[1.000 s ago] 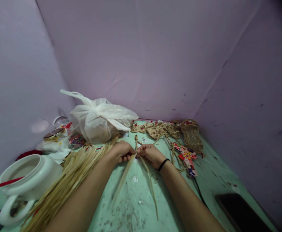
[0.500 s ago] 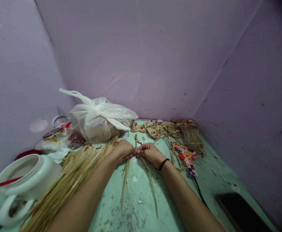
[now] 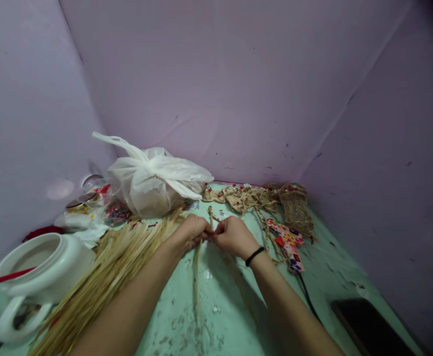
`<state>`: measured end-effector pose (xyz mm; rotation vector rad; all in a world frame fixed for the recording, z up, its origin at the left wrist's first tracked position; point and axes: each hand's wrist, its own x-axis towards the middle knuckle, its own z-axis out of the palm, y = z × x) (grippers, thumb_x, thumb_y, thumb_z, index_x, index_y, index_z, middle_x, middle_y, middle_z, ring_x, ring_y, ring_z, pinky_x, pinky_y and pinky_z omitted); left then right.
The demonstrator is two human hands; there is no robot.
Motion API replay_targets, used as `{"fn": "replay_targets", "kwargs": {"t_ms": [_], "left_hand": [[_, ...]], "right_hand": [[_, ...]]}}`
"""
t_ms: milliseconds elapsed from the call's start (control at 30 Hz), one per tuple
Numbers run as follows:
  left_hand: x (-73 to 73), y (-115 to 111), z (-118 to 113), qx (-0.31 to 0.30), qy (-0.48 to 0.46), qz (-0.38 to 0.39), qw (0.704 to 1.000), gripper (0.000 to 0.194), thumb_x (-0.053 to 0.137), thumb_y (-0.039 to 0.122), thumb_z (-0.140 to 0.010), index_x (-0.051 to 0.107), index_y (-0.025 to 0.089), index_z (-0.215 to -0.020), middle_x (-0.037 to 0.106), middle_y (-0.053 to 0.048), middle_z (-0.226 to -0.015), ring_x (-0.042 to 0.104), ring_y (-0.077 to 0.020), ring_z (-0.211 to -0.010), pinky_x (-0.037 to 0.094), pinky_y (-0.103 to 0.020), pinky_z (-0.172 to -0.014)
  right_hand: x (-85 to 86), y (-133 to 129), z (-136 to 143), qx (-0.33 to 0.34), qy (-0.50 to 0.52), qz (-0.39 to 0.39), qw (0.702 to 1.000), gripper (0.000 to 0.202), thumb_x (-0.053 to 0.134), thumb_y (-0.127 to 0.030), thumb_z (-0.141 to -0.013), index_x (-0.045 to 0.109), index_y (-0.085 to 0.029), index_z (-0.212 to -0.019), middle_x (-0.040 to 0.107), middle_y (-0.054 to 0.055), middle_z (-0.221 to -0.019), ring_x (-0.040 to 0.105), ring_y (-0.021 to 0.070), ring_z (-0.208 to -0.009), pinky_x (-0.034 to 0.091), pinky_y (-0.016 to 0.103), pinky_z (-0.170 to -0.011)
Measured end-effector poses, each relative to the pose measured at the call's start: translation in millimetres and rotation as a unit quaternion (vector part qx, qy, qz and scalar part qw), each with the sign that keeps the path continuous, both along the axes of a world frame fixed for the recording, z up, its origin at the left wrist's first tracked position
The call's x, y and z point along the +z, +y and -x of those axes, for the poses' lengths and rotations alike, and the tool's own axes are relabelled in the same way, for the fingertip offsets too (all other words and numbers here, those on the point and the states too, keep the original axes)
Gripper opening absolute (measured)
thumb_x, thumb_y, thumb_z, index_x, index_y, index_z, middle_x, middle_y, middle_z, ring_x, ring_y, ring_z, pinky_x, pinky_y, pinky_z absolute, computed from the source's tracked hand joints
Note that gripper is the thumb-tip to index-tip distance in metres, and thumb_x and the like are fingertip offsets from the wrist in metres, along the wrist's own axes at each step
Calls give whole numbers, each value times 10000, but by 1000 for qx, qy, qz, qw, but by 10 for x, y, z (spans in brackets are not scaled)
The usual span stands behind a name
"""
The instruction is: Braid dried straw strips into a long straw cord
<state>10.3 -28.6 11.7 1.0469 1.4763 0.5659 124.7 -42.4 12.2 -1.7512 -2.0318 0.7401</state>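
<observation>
My left hand (image 3: pixel 194 231) and my right hand (image 3: pixel 234 237) meet over the middle of the table, both with fingers pinched. Between them they grip a thin twisted fibre cord (image 3: pixel 211 216), whose looped upper end sticks out beyond my fingertips. A loose fibre strand (image 3: pixel 196 282) hangs down from my left fingers toward me. Another strand runs down below my right hand, smeared by motion. The exact spot where the fingers press is partly hidden. A black band (image 3: pixel 254 255) circles my right wrist.
Dry fibre strips (image 3: pixel 116 277) lie left, beside a white pot (image 3: pixel 49 267) with a red stick. Behind stands a tied white plastic bag (image 3: pixel 157 183). Woven fibre pieces (image 3: pixel 253 198), a floral-patterned object (image 3: pixel 286 242) and a dark phone-like slab (image 3: pixel 372 326) are at right, on the green table (image 3: pixel 179 326).
My right hand has rolled over and shifted slightly, its strand now swinging and blurred. The left strand hangs a little farther right. Both hands stay pinched on the cord.
</observation>
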Motion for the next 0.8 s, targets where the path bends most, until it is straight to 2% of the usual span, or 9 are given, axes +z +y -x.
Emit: {"fn": "replay_targets", "kwargs": {"t_ms": [100,200,300,367,433,500,567,700,800], "left_hand": [[27,-5,48,-18,10,-2,1000,239,451,68,-528,306,160,-363,268,60,-280,183,-28,-267,74,-194,-325],[18,11,94,-39,41,-46,997,231,475,61,-516,319,159,-378,250,73,-289,188,-29,-271,75,-200,-321],[-3,43,136,-60,47,-41,996,243,509,98,-535,321,165,-397,265,77,-296,181,-28,-263,78,-202,-314],[-19,65,161,-73,30,-21,997,242,517,129,-552,325,165,-408,278,77,-300,183,-27,-256,80,-197,-312],[-40,83,178,-73,14,-10,997,228,527,155,-560,346,161,-422,303,75,-308,197,-26,-253,87,-190,-311],[-68,97,186,-70,2,-9,998,205,536,167,-558,370,155,-437,336,69,-319,210,-24,-251,94,-185,-309],[-95,107,188,-71,-7,-11,997,198,536,164,-554,374,153,-439,340,68,-319,208,-22,-249,92,-184,-306],[-108,112,203,-89,-12,-5,996,206,536,164,-562,376,150,-433,329,70,-318,211,-19,-251,92,-180,-301],[-70,113,244,-117,-24,26,993,173,529,187,-593,440,128,-457,387,50,-362,260,-19,-266,129,-168,-295]], "right_hand": [[-11,-26,26,28,-7,-22,999,123,545,-162,-563,637,-147,-483,542,37,-427,444,105,-452,251,215,-441],[-70,18,-24,56,27,12,998,102,549,-151,-565,632,-145,-505,549,17,-443,438,90,-434,265,203,-434],[-129,97,-98,11,124,65,990,108,580,-221,-590,603,-134,-530,544,6,-461,441,82,-429,297,186,-425],[-145,126,-103,-62,219,104,968,122,556,-230,-631,569,-130,-562,548,7,-496,456,78,-436,338,181,-435],[-143,119,-57,-106,313,176,927,105,504,-192,-669,529,-133,-586,547,9,-518,478,82,-442,382,191,-453],[-141,87,13,-109,381,255,882,99,461,-143,-675,497,-138,-582,526,4,-495,486,88,-433,409,209,-457],[-150,58,68,-98,414,282,860,101,454,-107,-645,473,-139,-551,490,-9,-452,448,77,-393,387,198,-418],[-198,52,73,-89,403,239,879,149,478,-100,-583,411,-147,-459,323,-68,-339,222,24,-299,149,167,-312],[-233,68,47,-81,383,211,896,137,480,-129,-568,420,-150,-447,269,-85,-315,170,21,-290,88,192,-326]]}}
